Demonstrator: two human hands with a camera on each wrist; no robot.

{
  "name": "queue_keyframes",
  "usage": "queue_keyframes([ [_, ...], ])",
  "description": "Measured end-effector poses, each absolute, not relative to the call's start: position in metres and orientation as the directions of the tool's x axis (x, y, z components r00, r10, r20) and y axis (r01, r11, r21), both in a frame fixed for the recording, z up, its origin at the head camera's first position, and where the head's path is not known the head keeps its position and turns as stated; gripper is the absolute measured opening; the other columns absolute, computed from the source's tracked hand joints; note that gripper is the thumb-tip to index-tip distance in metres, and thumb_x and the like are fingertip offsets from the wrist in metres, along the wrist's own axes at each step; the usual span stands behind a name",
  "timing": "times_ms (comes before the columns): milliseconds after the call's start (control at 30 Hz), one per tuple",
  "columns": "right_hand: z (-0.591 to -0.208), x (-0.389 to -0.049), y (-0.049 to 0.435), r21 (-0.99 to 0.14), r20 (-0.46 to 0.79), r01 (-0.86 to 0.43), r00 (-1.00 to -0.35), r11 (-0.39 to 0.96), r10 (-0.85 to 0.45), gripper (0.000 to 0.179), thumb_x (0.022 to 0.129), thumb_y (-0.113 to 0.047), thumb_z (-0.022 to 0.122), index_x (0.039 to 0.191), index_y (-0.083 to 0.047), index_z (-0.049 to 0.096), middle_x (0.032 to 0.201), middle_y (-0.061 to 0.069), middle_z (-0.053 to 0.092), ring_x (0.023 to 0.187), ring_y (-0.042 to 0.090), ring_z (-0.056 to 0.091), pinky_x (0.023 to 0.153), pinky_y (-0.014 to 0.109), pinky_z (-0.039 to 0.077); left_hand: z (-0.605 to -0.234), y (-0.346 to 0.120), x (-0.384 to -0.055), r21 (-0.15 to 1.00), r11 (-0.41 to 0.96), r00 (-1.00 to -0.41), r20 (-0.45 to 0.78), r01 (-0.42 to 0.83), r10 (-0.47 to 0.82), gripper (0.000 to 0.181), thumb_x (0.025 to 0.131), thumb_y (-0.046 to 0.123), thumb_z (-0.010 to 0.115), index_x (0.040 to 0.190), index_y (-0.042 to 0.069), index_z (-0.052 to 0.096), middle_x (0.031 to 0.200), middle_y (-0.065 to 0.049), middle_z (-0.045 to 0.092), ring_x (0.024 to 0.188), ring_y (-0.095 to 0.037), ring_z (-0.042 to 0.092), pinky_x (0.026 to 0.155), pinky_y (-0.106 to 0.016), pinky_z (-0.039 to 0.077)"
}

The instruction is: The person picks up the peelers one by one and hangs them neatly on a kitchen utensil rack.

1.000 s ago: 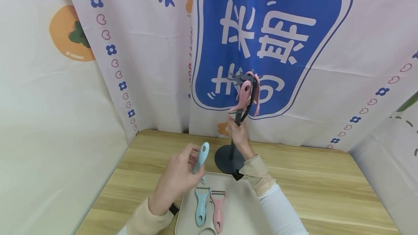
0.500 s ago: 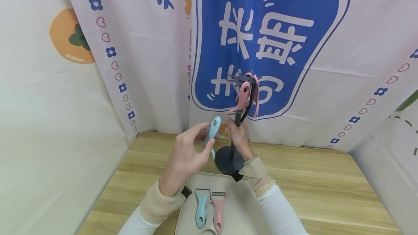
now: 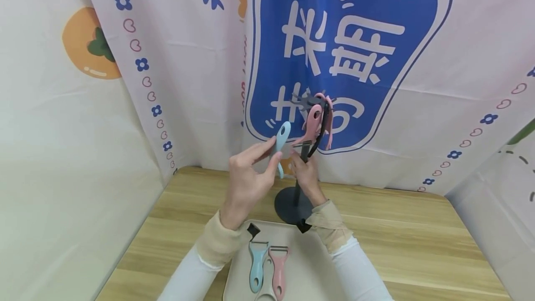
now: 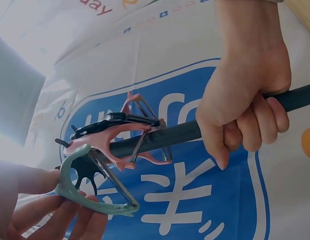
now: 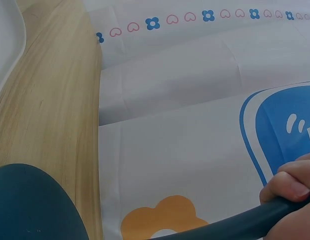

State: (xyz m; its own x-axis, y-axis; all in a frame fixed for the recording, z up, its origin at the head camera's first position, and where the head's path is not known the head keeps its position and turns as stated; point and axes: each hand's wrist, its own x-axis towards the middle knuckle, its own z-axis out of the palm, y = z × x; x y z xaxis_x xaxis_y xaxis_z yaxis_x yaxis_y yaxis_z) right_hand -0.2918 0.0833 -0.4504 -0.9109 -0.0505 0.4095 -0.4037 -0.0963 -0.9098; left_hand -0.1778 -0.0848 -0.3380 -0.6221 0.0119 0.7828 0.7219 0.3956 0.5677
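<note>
My left hand (image 3: 248,182) pinches a light-blue peeler (image 3: 282,134) between thumb and fingers, its holed handle end pointing up. The left wrist view shows that peeler's blade (image 4: 115,179) in front of the stand's hooks, apart or touching I cannot tell. With curled fingers, my right hand (image 3: 307,174) grips the dark pole (image 4: 180,137) of an upright hook stand, just below the hanging tools. Pink peelers (image 3: 313,122) and a black tool (image 3: 323,129), probably a peeler, hang from the stand's hooked top (image 3: 304,101). The round base (image 3: 286,206) rests on the table.
A cream tray (image 3: 311,259) lies in front of the stand, holding a light-blue peeler (image 3: 257,266), a pink peeler (image 3: 279,268) and a pale grey peeler (image 3: 267,284). Behind the wooden table (image 3: 401,226) hangs a printed cloth (image 3: 200,106).
My left hand has lifted the light-blue peeler from above the tray, up and to the right towards the stand's hooks. The right hand has kept its hold on the pole.
</note>
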Motion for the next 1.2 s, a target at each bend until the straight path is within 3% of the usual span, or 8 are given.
queue_keyframes([
  [300,-0.45,-0.291,0.084,-0.92,0.385,-0.381,-0.923,-0.092,-0.026,0.052,0.109,-0.025,0.057,0.059,-0.016,0.042,0.047,-0.012,0.035,0.038,0.007,0.03,0.042,0.025,0.025,-0.331,-0.072,-0.192,0.485,0.344,-0.511,0.86,0.804,-0.02,0.03,0.096,0.008,0.08,0.125,-0.001,0.076,0.124,-0.015,0.077,0.114,-0.023,0.076,0.094,-0.032,0.06],
  [500,-0.45,-0.287,0.085,-0.937,0.347,-0.346,-0.938,-0.055,0.003,0.05,0.109,-0.026,0.058,0.062,-0.015,0.044,0.047,-0.012,0.036,0.039,0.006,0.031,0.045,0.024,0.027,-0.331,-0.061,-0.201,0.504,0.317,-0.51,0.857,0.803,-0.07,0.029,0.094,0.011,0.083,0.119,-0.001,0.078,0.117,-0.015,0.079,0.104,-0.024,0.08,0.09,-0.032,0.062],
  [733,-0.45,-0.288,0.084,-0.933,0.351,-0.348,-0.936,-0.091,-0.014,0.04,0.101,-0.005,0.052,0.064,-0.016,0.043,0.048,-0.012,0.038,0.041,0.007,0.032,0.046,0.023,0.028,-0.327,-0.055,-0.208,0.535,0.341,-0.534,0.839,0.773,-0.106,0.029,0.094,0.017,0.084,0.118,0.002,0.079,0.112,-0.012,0.081,0.095,-0.021,0.08,0.086,-0.031,0.063],
  [867,-0.45,-0.29,0.083,-0.929,0.362,-0.36,-0.932,-0.086,-0.015,0.046,0.104,-0.008,0.056,0.061,-0.017,0.042,0.046,-0.013,0.037,0.04,0.007,0.03,0.044,0.024,0.025,-0.324,-0.053,-0.212,0.533,0.344,-0.529,0.841,0.773,-0.115,0.029,0.093,0.018,0.085,0.117,0.002,0.079,0.111,-0.013,0.081,0.093,-0.021,0.08,0.084,-0.034,0.064],
  [1200,-0.449,-0.291,0.083,-0.917,0.39,-0.387,-0.92,-0.093,-0.021,0.042,0.106,-0.011,0.058,0.067,-0.018,0.044,0.048,-0.012,0.038,0.04,0.008,0.03,0.044,0.025,0.026,-0.324,-0.05,-0.219,0.506,0.309,-0.499,0.86,0.805,-0.108,0.029,0.092,0.015,0.086,0.117,0.002,0.081,0.111,-0.015,0.081,0.092,-0.025,0.081,0.082,-0.035,0.064],
])
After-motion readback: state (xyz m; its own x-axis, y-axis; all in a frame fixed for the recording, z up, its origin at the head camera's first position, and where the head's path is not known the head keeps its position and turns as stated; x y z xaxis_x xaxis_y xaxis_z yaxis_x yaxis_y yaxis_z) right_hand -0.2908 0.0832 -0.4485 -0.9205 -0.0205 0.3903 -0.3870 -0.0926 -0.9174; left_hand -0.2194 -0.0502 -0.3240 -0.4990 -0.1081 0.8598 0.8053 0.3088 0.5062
